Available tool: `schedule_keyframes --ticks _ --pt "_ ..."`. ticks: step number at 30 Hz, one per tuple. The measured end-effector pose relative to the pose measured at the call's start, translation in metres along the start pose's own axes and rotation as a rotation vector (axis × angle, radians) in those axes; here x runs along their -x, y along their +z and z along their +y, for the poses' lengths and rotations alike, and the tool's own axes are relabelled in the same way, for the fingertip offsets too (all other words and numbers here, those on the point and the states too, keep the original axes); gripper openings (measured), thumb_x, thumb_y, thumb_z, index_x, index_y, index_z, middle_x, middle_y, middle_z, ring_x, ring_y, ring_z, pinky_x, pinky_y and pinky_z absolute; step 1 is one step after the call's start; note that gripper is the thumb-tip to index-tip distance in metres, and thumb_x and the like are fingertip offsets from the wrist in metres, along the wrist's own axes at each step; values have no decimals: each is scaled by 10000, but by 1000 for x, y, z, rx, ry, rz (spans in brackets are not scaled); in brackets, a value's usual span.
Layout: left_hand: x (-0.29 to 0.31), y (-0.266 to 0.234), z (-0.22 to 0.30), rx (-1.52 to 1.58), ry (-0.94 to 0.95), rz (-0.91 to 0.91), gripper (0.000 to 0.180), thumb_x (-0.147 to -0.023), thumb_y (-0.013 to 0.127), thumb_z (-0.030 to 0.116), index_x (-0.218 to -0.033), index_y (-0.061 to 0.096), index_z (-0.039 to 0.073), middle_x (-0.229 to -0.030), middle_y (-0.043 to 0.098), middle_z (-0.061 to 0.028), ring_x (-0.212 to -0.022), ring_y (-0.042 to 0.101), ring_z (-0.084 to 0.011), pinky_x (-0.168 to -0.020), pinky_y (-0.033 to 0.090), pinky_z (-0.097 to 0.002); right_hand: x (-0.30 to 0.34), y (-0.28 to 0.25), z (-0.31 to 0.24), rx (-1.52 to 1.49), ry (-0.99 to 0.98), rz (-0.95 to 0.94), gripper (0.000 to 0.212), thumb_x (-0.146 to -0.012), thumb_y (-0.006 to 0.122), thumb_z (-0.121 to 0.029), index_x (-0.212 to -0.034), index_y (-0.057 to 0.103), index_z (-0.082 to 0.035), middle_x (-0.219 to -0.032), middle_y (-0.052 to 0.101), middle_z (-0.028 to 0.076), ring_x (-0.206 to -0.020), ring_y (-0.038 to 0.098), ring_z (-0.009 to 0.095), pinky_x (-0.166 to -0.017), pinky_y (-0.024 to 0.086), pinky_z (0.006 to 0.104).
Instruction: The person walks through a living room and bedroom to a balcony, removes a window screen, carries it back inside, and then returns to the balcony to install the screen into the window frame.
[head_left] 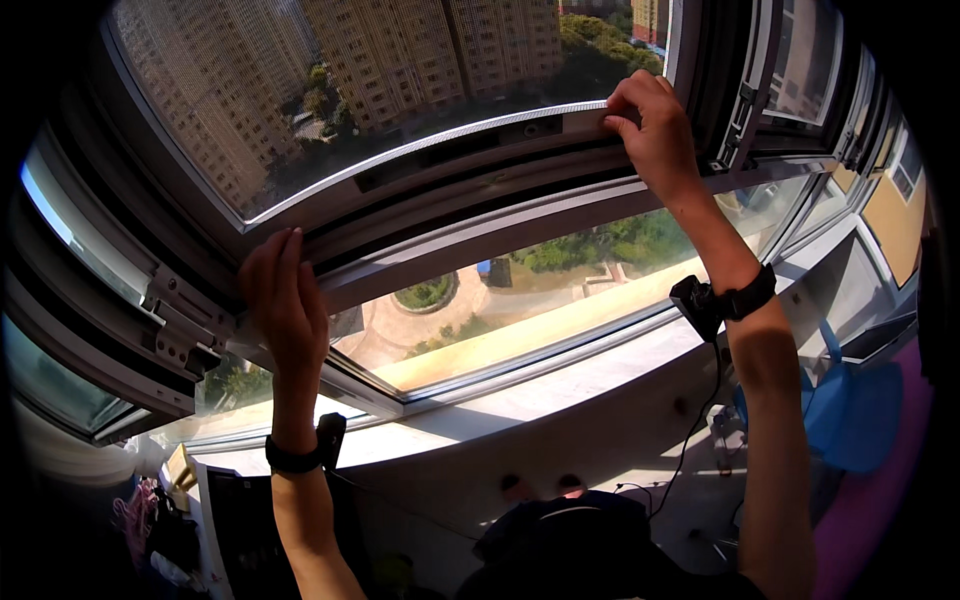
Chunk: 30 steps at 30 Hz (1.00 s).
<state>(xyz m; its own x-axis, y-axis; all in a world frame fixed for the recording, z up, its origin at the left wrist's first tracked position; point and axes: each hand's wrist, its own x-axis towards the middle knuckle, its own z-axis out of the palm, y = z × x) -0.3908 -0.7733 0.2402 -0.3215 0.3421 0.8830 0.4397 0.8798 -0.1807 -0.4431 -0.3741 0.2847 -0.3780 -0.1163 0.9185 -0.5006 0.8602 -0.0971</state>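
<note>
A window screen with dark mesh (400, 70) and a pale lower edge stands in a dark metal window frame (480, 182). My right hand (652, 125) is closed at the right end of that lower edge, thumb and fingers pinching it. Near the lower left corner, my left hand (287, 300) has its fingers close together and bent over the frame, partly in shadow. Its grip is less plain than the right's. Each wrist wears a black strap with a small black device, the right device (697, 306) trailing a cable.
Below the frame lies a lower glass pane (560, 270) and a white sill (450, 428). Metal hinge hardware (185, 310) juts out at left. An open window sash (800, 65) is at right. A blue chair (858, 415) stands lower right; cables (690, 440) hang beside my right arm.
</note>
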Motion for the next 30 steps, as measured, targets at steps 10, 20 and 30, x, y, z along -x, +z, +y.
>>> schedule_keyframes --ticks 10,20,30 --pt "4 5 -5 -54 41 66 239 -901 457 112 -1040 593 -27 -1027 575 -173 -945 532 -326 -848 409 -408 -19 22 -60 -19 -301 11 212 -673 763 -137 -727 570 -67 -771 535 27 -756 524 209 -686 400 334" --pt "5 6 -4 -35 16 120 222 -891 439 82 -999 602 -25 -1004 586 -186 -913 544 -345 -825 412 -420 -48 42 -75 133 -706 -19 303 -575 786 -143 -733 535 -86 -782 524 31 -788 546 208 -687 450 327" --pt "8 11 -9 -71 79 140 202 -874 459 93 -962 595 -26 -963 581 -170 -859 538 -317 -767 437 -396 -49 41 -74 83 -676 19 338 -563 798 -140 -786 551 -82 -811 545 33 -756 587 208 -624 505 313"
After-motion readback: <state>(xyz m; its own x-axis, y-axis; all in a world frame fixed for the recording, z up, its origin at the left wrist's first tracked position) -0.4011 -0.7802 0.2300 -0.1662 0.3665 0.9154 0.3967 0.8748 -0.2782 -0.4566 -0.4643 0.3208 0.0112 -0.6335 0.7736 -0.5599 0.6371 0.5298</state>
